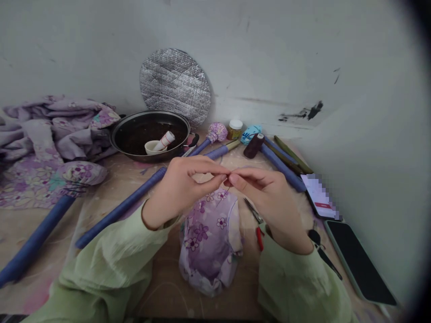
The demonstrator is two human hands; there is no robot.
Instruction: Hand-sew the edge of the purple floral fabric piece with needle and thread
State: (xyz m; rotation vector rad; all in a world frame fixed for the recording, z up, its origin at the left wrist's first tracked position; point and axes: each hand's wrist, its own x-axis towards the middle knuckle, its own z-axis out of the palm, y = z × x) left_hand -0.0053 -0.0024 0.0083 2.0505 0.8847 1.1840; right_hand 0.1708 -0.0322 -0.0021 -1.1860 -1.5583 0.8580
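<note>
Thin dark strand (220, 200) hangs at meeting fingertips, above purple floral cloth piece (208, 255) lying on brown surface (163, 285). Left hand (178, 188), right hand (274, 204): fingers pinched closed, seemingly on strand; exact grip hidden. Advisable: light pinch near strand's end, small moves, slack clear of cloth piece. Beyond cloth piece, rightward: dark maroon thread spool (254, 146).

Cloth (208, 244), 6 o'clock: lilac ground, purple and white flower print. Fine strand (222, 198), 6 o'clock: dark. Round mat (175, 85), 11 o'clock: silver, quilted lines. Pan (134, 137), 10 o'clock: black; bowl (152, 149) inside, cream. Rods (121, 206), 8 o'clock: blue. Spool (253, 147), 2 o'clock: dark maroon. Sleeves (111, 260), 5 and 7 o'clock: pale green.
</note>
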